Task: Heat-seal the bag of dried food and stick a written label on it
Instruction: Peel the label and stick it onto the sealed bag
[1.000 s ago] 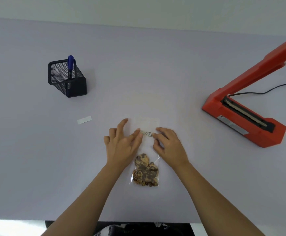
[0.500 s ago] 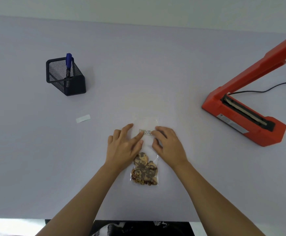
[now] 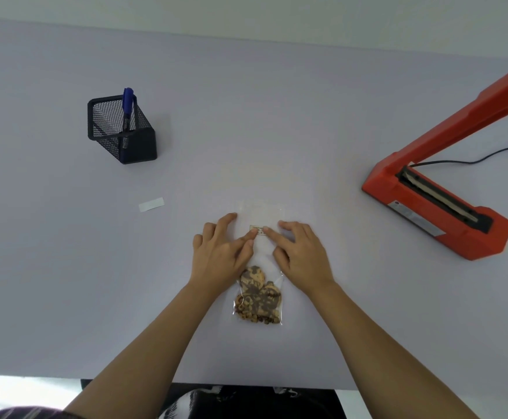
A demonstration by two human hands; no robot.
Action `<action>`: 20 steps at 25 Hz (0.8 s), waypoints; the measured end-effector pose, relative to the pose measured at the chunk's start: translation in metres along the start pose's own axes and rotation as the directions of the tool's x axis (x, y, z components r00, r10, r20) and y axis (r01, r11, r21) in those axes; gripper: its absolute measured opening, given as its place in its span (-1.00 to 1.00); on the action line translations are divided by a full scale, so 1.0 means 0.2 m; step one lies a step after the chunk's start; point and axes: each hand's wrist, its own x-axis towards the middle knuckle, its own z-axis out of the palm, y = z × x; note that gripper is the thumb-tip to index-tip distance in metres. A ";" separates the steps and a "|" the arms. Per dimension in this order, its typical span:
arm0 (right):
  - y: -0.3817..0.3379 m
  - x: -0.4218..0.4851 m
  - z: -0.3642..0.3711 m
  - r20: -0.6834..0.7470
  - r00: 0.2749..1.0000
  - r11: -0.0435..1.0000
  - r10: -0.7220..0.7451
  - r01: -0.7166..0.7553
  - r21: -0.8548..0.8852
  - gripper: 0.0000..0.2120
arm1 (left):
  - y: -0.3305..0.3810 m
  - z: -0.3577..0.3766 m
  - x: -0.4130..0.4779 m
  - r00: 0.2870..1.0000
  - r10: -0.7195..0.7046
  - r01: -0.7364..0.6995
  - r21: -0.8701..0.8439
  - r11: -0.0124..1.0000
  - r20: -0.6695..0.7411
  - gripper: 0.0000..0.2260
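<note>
Clear bag [image 3: 260,285] flat on the pale bench [image 3: 277,116], dried food [image 3: 258,299] bunched in its near end, empty upper part stretching away between both hands. Small label [image 3: 257,230] on that upper part, writing too small to read. Left hand [image 3: 221,252] spread flat on the bag's left edge, forefinger tip touching the label's left end. Right hand [image 3: 299,252] spread flat on the right edge, forefinger tip pressing the label's right end. Neither closed around anything. Further left, a white paper strip [image 3: 151,204]; beyond it a black mesh holder [image 3: 121,130] with a blue pen [image 3: 128,107]. Well to the right, an orange heat sealer [image 3: 437,207], arm raised, black cord [image 3: 473,160] trailing off.
</note>
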 end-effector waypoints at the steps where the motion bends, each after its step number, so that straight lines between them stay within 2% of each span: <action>1: 0.00 0.00 0.00 -0.004 1.000 1.000 0.000 0.000 0.003 -0.63 | 0.00 0.00 0.00 1.000 0.001 -0.001 -0.007 1.000 -0.003 -0.69; 4: -0.01 0.00 -0.01 -0.008 1.000 1.000 0.003 -0.003 0.013 -0.63 | 0.01 0.00 0.02 0.995 0.066 -0.064 0.031 0.997 -0.070 -0.72; 7: -0.01 -0.01 -0.01 -0.029 0.999 0.999 0.022 -0.021 0.029 -0.62 | 0.02 0.02 0.01 0.950 0.250 -0.201 0.245 0.948 -0.188 -0.79; 10: -0.01 0.00 0.00 -0.037 0.999 1.000 0.029 -0.029 0.011 -0.63 | 0.03 0.02 0.02 0.939 0.282 -0.220 0.287 0.932 -0.196 -0.77; 13: -0.02 0.01 -0.01 -0.004 0.999 0.999 0.034 -0.034 -0.018 -0.64 | 0.00 0.01 0.04 0.979 0.187 -0.181 0.081 0.980 -0.084 -0.73; 15: -0.03 0.02 -0.03 0.040 0.997 0.996 0.066 -0.068 0.058 -0.65 | -0.01 -0.01 0.06 0.999 0.026 -0.018 -0.204 0.979 0.037 -0.73; 18: -0.05 0.05 -0.10 0.118 0.975 0.912 0.190 -0.220 0.346 -0.62 | 0.01 -0.08 0.09 0.969 -0.127 0.225 -0.553 0.802 0.210 -0.73; 20: -0.09 0.04 -0.16 0.091 0.954 0.847 0.287 -0.297 0.440 -0.61 | 0.03 -0.15 0.08 0.961 -0.191 0.277 -0.658 0.700 0.201 -0.70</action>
